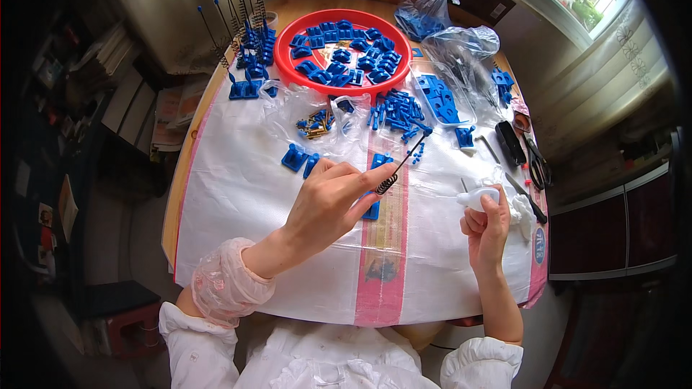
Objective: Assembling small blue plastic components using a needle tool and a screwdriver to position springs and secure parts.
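Between the thumb and fingers of my left hand point(322, 200) is a black coil spring point(387, 185) with a thin straight rod; a blue piece point(426, 130) caps the rod's upper end. My right hand point(485, 227) grips a small white squeeze bottle point(478, 198) with a thin nozzle pointing up and left. The two hands are apart over the table. Under my left fingers lies a blue plastic part point(372, 210), partly hidden. Two more blue parts point(294, 158) sit just beyond that hand. Tiny blue beads point(417, 154) are scattered near the rod.
A red round tray point(283, 65) holds many blue parts at the back. Finished-looking spring pieces point(252, 43) stand at the far left. Blue pegs point(398, 111), brass-coloured pins point(316, 124) and a clear tub point(465, 115) lie mid-table. Scissors point(537, 166) and a knife point(537, 209) rest at the right edge.
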### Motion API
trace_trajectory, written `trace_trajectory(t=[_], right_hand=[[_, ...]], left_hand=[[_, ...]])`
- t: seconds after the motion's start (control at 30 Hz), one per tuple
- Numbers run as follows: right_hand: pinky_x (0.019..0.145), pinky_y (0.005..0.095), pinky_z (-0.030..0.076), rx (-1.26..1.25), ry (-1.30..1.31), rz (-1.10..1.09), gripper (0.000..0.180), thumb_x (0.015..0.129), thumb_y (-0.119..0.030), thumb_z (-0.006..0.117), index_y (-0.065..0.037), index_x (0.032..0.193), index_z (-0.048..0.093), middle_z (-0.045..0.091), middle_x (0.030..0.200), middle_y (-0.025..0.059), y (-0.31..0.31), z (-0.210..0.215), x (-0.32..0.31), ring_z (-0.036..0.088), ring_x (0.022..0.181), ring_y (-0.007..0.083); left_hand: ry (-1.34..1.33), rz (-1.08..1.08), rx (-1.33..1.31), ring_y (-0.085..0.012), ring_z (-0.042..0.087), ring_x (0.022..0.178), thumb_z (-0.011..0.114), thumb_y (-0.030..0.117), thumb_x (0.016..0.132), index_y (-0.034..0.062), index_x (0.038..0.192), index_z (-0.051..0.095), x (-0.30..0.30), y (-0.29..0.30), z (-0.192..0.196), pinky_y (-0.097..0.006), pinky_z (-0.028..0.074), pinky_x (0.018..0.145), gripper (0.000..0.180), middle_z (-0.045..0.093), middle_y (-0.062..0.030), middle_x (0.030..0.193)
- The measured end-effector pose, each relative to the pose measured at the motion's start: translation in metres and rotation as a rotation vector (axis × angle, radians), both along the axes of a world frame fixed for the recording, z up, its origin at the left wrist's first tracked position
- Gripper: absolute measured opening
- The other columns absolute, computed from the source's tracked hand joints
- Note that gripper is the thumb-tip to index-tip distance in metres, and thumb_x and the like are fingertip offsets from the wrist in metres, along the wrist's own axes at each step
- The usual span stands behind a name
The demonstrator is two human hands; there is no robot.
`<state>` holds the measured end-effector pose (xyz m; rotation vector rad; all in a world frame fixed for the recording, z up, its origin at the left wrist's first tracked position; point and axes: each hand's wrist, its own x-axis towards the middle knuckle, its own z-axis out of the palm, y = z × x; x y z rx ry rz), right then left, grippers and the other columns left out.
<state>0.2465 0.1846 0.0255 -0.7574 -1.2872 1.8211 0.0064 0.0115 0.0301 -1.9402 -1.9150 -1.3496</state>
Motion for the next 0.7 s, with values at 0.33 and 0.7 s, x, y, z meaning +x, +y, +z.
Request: trace_trajectory(t=[0.33, 0.7], right_hand=[[0.048, 0.0225, 0.02, 0.042, -0.004, -0.015, 0.017, 0.1, -0.021, 0.063, -0.014, 0.104, 0.048, 0.034, 0.065, -0.0092, -0.01, -0.001, -0.001, 0.026, 0.053, 0.0009], [0.048, 0.0225, 0.021, 0.052, -0.013, 0.009, 0.019, 0.1, -0.023, 0.064, -0.014, 0.103, 0.048, 0.034, 0.065, -0.0092, -0.01, -0.002, -0.003, 0.026, 0.053, 0.0009]], left_hand=[[0.003, -0.002, 0.003, -0.0157, 0.067, 0.083, 0.086, 0.008, 0.081, 0.0162, 0.134, 0.066, 0.0, 0.0, 0.0, -0.034, 0.043, 0.08, 0.057, 0.078, 0.001, 0.099], [0.012, -0.001, -0.001, -0.0152, 0.068, 0.086, 0.085, 0.007, 0.081, 0.0159, 0.133, 0.066, 0.0, 0.0, 0.0, -0.034, 0.044, 0.081, 0.056, 0.078, 0.0011, 0.112]])
